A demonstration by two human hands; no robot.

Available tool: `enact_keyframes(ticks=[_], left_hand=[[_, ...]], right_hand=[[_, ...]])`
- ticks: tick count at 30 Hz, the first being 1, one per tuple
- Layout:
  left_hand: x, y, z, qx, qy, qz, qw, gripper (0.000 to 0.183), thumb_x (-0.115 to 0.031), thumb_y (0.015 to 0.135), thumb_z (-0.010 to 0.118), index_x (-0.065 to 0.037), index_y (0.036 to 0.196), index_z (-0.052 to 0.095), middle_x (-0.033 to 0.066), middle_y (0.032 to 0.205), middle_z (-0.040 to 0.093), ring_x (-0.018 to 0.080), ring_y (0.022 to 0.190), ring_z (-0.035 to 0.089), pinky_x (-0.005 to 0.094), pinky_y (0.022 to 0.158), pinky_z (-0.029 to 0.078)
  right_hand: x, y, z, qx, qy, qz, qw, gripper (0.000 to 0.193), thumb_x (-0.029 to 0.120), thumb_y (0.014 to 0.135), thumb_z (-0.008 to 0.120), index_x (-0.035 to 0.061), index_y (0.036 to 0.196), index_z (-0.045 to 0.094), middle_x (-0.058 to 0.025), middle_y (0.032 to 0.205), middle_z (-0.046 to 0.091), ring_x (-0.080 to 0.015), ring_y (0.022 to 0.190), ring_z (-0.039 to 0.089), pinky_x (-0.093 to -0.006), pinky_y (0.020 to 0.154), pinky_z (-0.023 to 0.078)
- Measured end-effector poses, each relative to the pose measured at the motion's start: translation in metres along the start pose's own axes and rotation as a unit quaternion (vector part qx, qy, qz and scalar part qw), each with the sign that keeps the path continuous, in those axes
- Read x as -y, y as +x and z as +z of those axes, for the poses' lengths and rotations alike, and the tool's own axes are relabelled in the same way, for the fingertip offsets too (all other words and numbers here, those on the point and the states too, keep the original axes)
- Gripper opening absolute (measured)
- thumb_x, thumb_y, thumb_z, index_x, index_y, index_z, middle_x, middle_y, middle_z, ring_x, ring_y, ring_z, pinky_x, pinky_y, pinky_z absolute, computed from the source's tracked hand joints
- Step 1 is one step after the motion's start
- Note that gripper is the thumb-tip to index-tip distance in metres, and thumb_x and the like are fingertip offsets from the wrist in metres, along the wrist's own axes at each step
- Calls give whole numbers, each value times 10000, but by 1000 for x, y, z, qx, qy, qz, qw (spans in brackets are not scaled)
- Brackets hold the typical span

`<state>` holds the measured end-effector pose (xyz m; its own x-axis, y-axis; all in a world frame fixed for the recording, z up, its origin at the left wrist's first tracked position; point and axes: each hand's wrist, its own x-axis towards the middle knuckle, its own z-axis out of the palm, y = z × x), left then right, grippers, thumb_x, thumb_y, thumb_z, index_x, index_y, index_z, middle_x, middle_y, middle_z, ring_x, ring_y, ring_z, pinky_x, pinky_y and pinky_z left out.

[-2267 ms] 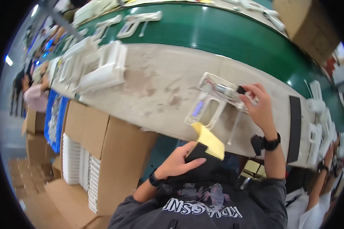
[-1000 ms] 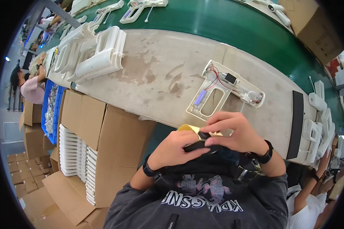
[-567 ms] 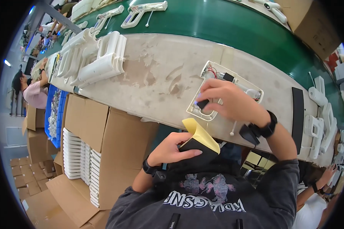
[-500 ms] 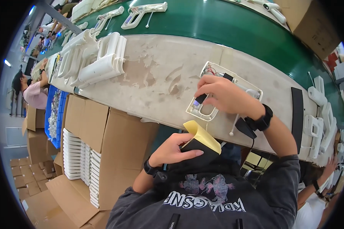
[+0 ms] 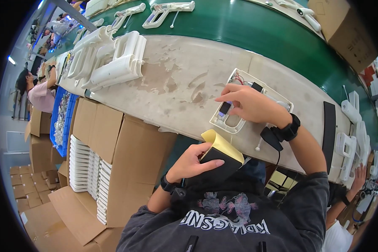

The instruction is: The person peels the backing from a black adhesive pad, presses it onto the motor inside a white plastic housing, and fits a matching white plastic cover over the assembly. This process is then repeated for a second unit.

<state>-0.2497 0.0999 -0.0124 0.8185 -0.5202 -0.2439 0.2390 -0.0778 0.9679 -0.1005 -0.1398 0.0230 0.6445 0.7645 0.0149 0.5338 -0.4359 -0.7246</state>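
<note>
My left hand (image 5: 191, 163) is closed on a black foam sheet (image 5: 220, 166) whose pale yellow backing paper (image 5: 220, 145) curls up along its far edge. The sheet is held in front of my chest, just off the table's near edge. Above a white gun-shaped toy housing half (image 5: 215, 120), my right hand (image 5: 254, 103) hovers with thumb and fingers apart. A small black foam pad (image 5: 225, 108) lies over a purple part inside that housing, right by the fingertips. Another black pad (image 5: 256, 87) and red wires (image 5: 239, 78) show farther along the housing. My hand covers its middle.
White housings (image 5: 113, 63) are piled at left on the worn table (image 5: 176, 71). A green conveyor (image 5: 222, 25) beyond carries similar toys. At right are a long black strip (image 5: 329, 138) and white toys (image 5: 346, 151). An open carton (image 5: 134, 168) stands at lower left; co-workers sit both sides.
My right thumb and fingers have spread and drawn slightly off the small black pad, which stays in the housing. My left hand keeps the foam sheet. The whole view has shifted slightly.
</note>
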Motion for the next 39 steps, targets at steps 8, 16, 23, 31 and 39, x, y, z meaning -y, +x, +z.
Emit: enact_keyframes(ticks=[8,16,23,31,39], left_hand=[[0,3,2,-6,-21,-14,1000,402,-96,901,776,32,1261,650,61,1096,730,97,980,660,266,860,535],[-4,8,4,-21,-65,1,998,404,-133,925,767,14,1270,616,29,1079,692,66,962,620,246,829,514],[-35,14,12,-120,143,207,960,688,-151,939,748,-36,1523,404,167,1245,646,225,1150,632,320,988,488],[-87,47,-46,-131,293,297,899,746,-222,916,774,-84,1543,395,132,1441,529,247,1327,494,388,1094,410],[-101,117,-315,-382,579,48,719,752,-475,891,713,-1,1431,494,217,1417,540,386,1346,478,476,1122,383]], right_hand=[[-10,-3,10,-74,17,-46,996,152,27,877,723,12,1021,769,-97,996,684,-276,873,667,-356,778,534],[-13,-9,11,-97,-13,-62,993,145,40,898,700,7,1027,758,-96,976,689,-282,881,673,-359,779,536],[45,-81,5,6,397,78,914,820,347,923,770,-1,1534,348,-99,1396,571,-189,1291,545,-354,1100,415],[35,-195,-57,-331,387,138,849,1109,339,692,933,-63,1530,328,-146,1468,530,-241,1367,519,-344,1149,392],[-76,-308,-34,-363,49,391,844,656,73,911,728,43,1506,454,-151,1449,551,-218,1325,542,-358,1116,426]])
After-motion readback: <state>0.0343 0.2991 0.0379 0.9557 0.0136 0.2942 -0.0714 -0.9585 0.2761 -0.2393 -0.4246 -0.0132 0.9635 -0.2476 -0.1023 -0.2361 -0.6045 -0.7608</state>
